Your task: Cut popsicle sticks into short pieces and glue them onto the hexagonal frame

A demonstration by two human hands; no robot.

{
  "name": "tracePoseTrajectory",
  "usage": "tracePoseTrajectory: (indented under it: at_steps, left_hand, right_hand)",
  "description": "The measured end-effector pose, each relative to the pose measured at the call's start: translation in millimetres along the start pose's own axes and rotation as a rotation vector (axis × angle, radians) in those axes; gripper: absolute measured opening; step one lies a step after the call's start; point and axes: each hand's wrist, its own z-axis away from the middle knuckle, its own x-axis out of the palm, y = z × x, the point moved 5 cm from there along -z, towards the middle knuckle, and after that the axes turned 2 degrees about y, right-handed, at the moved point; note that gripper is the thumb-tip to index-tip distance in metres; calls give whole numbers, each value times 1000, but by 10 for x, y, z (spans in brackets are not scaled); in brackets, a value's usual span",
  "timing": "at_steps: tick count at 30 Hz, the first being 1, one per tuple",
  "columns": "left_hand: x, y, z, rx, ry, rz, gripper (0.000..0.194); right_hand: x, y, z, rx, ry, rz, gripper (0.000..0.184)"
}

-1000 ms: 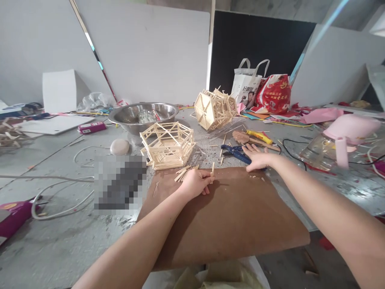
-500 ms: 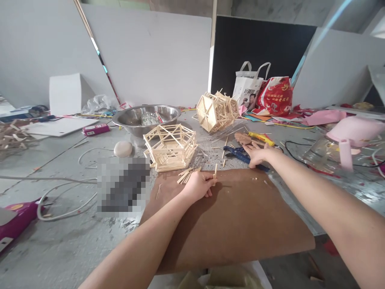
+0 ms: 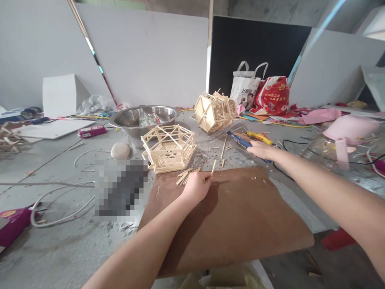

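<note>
My left hand [image 3: 197, 186] is closed in a pinch over the brown sheet [image 3: 240, 224]. A short wooden stick [image 3: 213, 166] pokes up from its fingertips. Right beside that hand, several cut sticks [image 3: 184, 176] lie in a small pile. My right hand [image 3: 261, 150] is closed on the blue-handled pliers [image 3: 239, 139], whose far end sticks out to the left of the fingers; part of the tool is hidden by the hand. Behind my left hand sits a hexagonal stick frame [image 3: 168, 150]. A larger stick structure [image 3: 210, 112] rests farther back.
A metal basin [image 3: 120, 120] stands behind the stick frame. Near the pliers lies a yellow-handled tool [image 3: 260, 137]. A pink-and-clear container [image 3: 350, 130] is at the right, with black cable around it. White cable [image 3: 63, 184] and purple boxes [image 3: 92, 131] are at the left.
My right hand has gone from spread fingers over the pliers to a grip on them, and the pliers have shifted back and right. My left hand keeps its stick, now tilted slightly.
</note>
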Motion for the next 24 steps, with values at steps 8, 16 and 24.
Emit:
tracePoseTrajectory:
  at_steps: [8, 16, 24]
  left_hand:
    - [-62, 106, 59, -107, -93, -487, 21]
    - [-97, 127, 70, -105, -57, -498, 26]
    - [-132, 60, 30, -139, -75, -50, 28]
  right_hand:
    - [250, -269, 949, 44, -365, -525, 11]
    - [523, -599, 1142, -135, -431, -429, 10]
    - [461, -566, 1168, -80, -442, -511, 10]
